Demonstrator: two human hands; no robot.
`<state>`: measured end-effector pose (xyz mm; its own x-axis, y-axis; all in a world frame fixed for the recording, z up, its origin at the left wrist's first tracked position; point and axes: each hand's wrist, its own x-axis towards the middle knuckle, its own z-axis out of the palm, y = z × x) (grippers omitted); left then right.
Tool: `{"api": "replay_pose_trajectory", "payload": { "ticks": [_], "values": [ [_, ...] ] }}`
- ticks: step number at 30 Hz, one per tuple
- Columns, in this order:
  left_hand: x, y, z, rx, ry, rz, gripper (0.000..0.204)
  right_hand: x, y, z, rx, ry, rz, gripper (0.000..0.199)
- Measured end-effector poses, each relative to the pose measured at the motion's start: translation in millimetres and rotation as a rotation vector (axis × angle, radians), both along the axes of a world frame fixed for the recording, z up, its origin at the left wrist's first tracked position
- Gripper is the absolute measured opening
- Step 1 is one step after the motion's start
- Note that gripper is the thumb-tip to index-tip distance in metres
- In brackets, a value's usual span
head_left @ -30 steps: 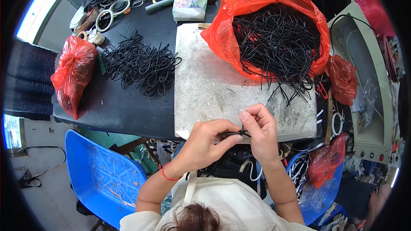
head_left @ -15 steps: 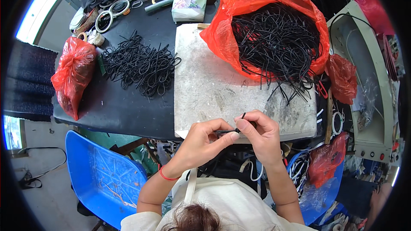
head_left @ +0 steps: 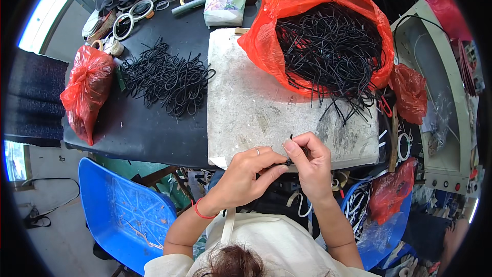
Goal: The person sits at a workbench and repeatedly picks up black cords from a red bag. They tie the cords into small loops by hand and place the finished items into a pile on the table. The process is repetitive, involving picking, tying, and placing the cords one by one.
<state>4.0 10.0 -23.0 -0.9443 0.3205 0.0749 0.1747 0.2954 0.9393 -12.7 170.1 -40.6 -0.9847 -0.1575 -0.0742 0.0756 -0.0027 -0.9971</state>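
A short black cord (head_left: 288,161) is pinched between my two hands, just over the near edge of the pale board (head_left: 246,118). My left hand (head_left: 252,172) has thumb and forefinger closed on it, and my right hand (head_left: 310,166) grips it from the other side. One cord end sticks up past the right fingertips; most of it is hidden by the fingers. Beyond, an orange-red plastic bag (head_left: 259,51) lies open on the board, full of loose black cords (head_left: 333,46). Left of the board a pile of looped black cords (head_left: 166,79) rests on the dark table.
A tied red bag (head_left: 87,92) stands at the table's left. Tape rolls (head_left: 123,25) and a tissue pack (head_left: 225,0) sit at the back. Blue plastic chairs (head_left: 123,210) flank me. A grey metal cabinet (head_left: 435,97) is on the right, a small red bag (head_left: 409,94) beside it.
My left hand has turned and moved slightly right, its fingertips now closer to the right hand's, covering more of the cord. The right hand has barely shifted.
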Motion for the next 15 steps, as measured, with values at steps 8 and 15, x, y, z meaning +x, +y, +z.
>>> {"api": "replay_pose_trajectory", "payload": {
  "ticks": [8,15],
  "values": [
    [-2.0,-9.8,3.0,0.070,-0.107,-0.021,0.014,-0.7,10.9,12.1,-0.112,-0.127,0.234,0.011],
    [-3.8,-11.2,7.8,0.083,-0.436,-0.074,0.013,-0.8,11.8,12.6,-0.013,-0.123,0.253,0.020]
  ]
}}
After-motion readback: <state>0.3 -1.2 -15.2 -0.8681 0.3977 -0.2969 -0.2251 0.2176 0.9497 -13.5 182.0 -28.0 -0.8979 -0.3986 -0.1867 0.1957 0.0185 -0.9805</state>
